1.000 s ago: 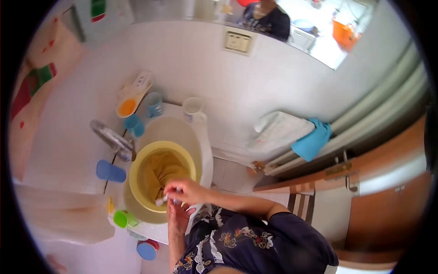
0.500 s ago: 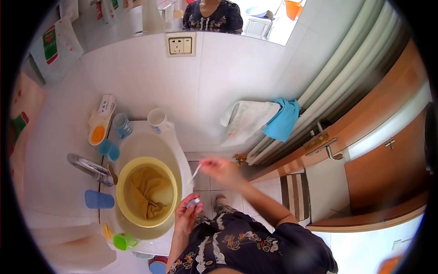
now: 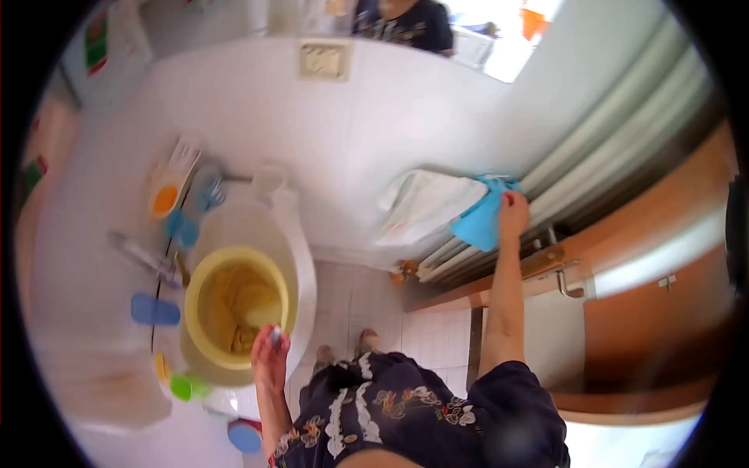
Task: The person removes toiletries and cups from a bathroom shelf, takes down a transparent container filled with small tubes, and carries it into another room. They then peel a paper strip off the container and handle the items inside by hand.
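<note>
My left hand [image 3: 271, 360] is closed around a small white and bluish object [image 3: 275, 335] at the near right rim of the yellow basin [image 3: 289, 300]. Brown-yellow cloth [image 3: 222, 300] lies in the basin, which stands inside the white sink [image 3: 306, 265]. Far to the right, my right hand [image 3: 512, 214] reaches the right edge of a blue cloth [image 3: 480, 222] hanging by the pipes. Its fingers are curled together; what they hold is too small and blurred to name. A white cloth [image 3: 429, 204] hangs just left of the blue one.
Around the sink are a faucet [image 3: 144, 257], blue cup [image 3: 154, 310], green cup [image 3: 187, 387], white cup [image 3: 269, 181] and a holder with an orange item [image 3: 165, 200]. White pipes [image 3: 601, 140] and a wooden door with a handle [image 3: 569, 286] are at the right.
My right hand has moved from beside my left hand out to the blue cloth at the right. The left hand has stayed near the basin with the small object. The view has shifted and tilted.
</note>
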